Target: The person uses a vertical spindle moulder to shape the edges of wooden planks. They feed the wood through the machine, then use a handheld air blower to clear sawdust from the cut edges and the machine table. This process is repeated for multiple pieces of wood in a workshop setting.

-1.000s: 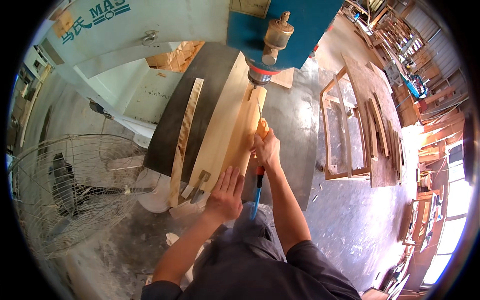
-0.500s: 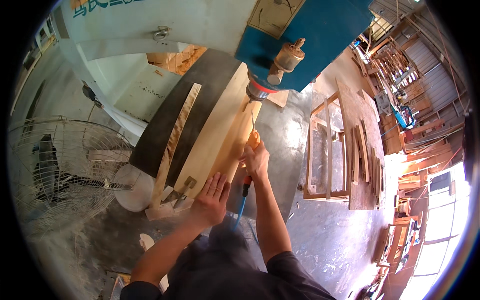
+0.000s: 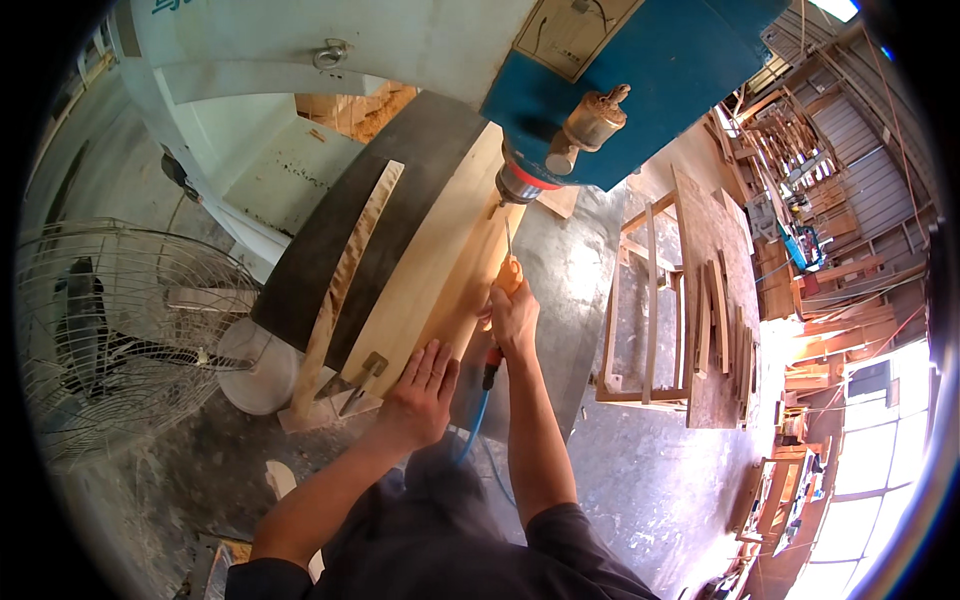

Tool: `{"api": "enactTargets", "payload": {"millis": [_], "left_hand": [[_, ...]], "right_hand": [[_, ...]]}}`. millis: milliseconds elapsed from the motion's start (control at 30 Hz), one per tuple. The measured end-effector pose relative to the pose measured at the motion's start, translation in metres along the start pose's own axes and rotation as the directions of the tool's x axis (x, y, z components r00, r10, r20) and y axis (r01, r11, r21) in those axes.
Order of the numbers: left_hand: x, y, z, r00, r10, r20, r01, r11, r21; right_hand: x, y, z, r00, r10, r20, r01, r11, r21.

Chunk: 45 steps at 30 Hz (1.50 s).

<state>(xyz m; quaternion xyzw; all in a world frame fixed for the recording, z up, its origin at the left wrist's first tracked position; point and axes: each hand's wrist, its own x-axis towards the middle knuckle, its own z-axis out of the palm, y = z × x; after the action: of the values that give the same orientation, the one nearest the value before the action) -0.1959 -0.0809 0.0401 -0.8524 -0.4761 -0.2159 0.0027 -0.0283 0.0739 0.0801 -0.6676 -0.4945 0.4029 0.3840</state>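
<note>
On the wooden board (image 3: pixel 440 270), left hand (image 3: pixel 422 395) flat, right hand (image 3: pixel 513 318) gripping air tool (image 3: pixel 505 285)

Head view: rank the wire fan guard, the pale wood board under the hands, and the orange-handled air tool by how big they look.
1. Wire fan guard, though it sits nearer the rim, so only slightly ahead.
2. Pale wood board, close to it in apparent size.
3. Orange-handled air tool, held in the right hand, clearly smallest.
</note>
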Motion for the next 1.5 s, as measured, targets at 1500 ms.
{"api": "enactTargets", "payload": {"millis": [1500], "left_hand": [[0.037,-0.008,0.005,0.996,-0.030,0.080,0.027,0.999,0.047]], "right_hand": [[0.034,-0.006,-0.010,0.999,0.022,0.042,-0.026,0.993,0.116]]}}
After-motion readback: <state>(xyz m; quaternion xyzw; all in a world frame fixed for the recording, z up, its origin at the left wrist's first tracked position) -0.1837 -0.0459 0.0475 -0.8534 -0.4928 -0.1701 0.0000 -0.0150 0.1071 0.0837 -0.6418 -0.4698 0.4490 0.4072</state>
